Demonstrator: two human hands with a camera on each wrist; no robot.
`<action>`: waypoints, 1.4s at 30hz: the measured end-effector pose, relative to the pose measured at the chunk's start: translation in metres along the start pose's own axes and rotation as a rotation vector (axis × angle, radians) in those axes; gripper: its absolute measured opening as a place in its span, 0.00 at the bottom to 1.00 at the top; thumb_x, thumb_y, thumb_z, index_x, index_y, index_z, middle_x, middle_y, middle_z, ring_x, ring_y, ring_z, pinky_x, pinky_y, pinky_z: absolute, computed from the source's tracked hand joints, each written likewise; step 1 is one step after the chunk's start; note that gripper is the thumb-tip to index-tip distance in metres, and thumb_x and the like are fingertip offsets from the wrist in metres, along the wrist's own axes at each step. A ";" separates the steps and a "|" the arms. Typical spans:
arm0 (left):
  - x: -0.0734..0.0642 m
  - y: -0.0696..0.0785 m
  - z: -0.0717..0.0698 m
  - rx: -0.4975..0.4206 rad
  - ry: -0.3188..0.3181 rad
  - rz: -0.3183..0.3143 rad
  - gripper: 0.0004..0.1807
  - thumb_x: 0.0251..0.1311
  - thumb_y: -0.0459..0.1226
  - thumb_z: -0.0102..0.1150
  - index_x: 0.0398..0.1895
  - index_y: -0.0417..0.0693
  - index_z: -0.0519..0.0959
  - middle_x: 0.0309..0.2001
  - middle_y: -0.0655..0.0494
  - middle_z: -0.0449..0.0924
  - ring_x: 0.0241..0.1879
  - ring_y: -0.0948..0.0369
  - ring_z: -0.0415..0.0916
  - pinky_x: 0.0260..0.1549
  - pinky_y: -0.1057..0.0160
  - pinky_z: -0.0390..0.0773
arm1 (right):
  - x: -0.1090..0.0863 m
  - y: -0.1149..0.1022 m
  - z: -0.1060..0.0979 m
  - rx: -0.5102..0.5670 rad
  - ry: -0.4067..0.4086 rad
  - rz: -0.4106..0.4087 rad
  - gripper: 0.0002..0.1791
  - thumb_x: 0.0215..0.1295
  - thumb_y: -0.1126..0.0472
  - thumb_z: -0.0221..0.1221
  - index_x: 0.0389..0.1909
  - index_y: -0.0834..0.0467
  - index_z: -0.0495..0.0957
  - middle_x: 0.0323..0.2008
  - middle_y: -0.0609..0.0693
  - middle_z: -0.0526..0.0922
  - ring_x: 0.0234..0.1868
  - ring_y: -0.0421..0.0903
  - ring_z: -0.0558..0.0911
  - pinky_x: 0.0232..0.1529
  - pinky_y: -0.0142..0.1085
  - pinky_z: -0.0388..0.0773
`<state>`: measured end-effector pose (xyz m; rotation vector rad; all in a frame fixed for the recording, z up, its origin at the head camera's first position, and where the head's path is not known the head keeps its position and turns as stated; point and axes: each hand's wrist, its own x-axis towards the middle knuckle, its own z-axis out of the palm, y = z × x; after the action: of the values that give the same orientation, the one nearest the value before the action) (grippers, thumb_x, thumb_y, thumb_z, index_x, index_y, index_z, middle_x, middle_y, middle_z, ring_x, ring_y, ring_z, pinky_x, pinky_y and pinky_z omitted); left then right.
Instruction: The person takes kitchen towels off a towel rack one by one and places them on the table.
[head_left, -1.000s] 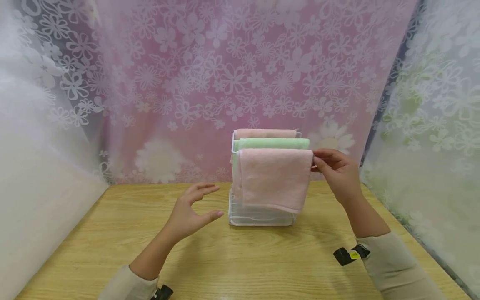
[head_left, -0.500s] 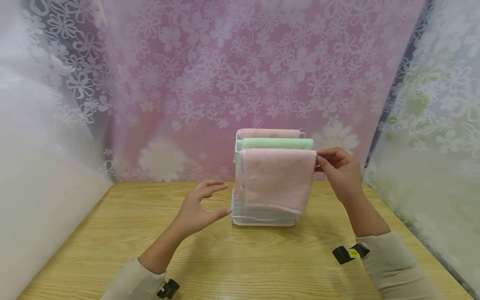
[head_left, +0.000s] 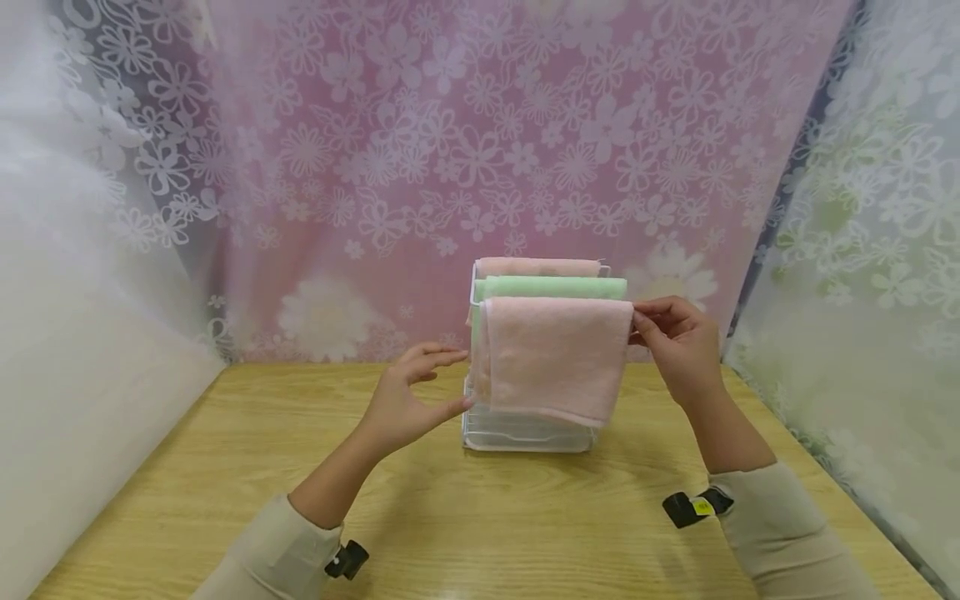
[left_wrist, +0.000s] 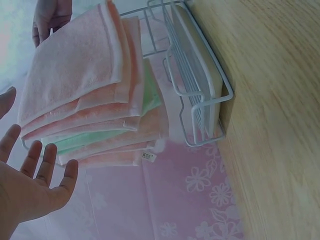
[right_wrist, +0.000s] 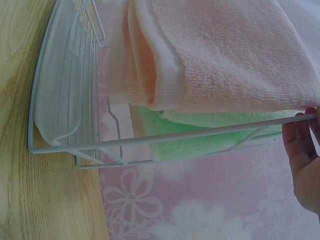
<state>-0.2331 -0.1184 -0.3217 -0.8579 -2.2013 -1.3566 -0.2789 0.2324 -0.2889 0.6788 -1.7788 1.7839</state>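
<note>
In the head view a folded pink towel (head_left: 558,358) hangs at the front of a white wire rack (head_left: 528,442), its right side reaching past the rack. Behind it hang a green towel (head_left: 551,287) and another pink towel (head_left: 536,267). My right hand (head_left: 684,346) pinches the front towel's upper right corner between thumb and fingers, right beside the rack's wire bar (right_wrist: 200,134). My left hand (head_left: 408,400) is at the towels' left side, thumb and fingers spread, holding nothing. The left wrist view shows the layered towel edges (left_wrist: 100,112) close to its fingertips.
A pale tray (right_wrist: 57,75) lies in the rack's wire base. The rack stands on a wooden table (head_left: 420,533) near the flowered pink curtain (head_left: 420,167) at the back. White sheeting (head_left: 82,333) and a flowered panel (head_left: 862,333) border the sides.
My left hand has moved right and slightly up to the towels' left edge. The right hand keeps its hold at the corner. The rack and towels look unchanged apart from a slight view shift.
</note>
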 end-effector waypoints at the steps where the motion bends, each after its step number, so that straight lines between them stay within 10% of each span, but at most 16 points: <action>1: 0.001 0.001 0.000 0.002 0.002 0.001 0.28 0.48 0.34 0.76 0.57 0.46 0.81 0.56 0.55 0.76 0.57 0.53 0.71 0.52 0.46 0.76 | 0.000 0.000 0.000 0.001 0.004 0.003 0.08 0.66 0.71 0.59 0.40 0.75 0.78 0.34 0.51 0.85 0.30 0.44 0.84 0.34 0.34 0.83; 42: 0.046 0.041 0.007 -0.057 -0.001 0.115 0.26 0.47 0.35 0.76 0.54 0.42 0.82 0.53 0.52 0.77 0.54 0.57 0.73 0.51 0.51 0.78 | 0.000 0.004 0.003 0.078 0.036 -0.030 0.06 0.64 0.74 0.59 0.40 0.75 0.78 0.33 0.51 0.85 0.30 0.44 0.83 0.33 0.33 0.83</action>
<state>-0.2380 -0.0855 -0.2695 -0.9904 -2.0886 -1.3695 -0.2814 0.2293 -0.2918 0.6963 -1.6751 1.8417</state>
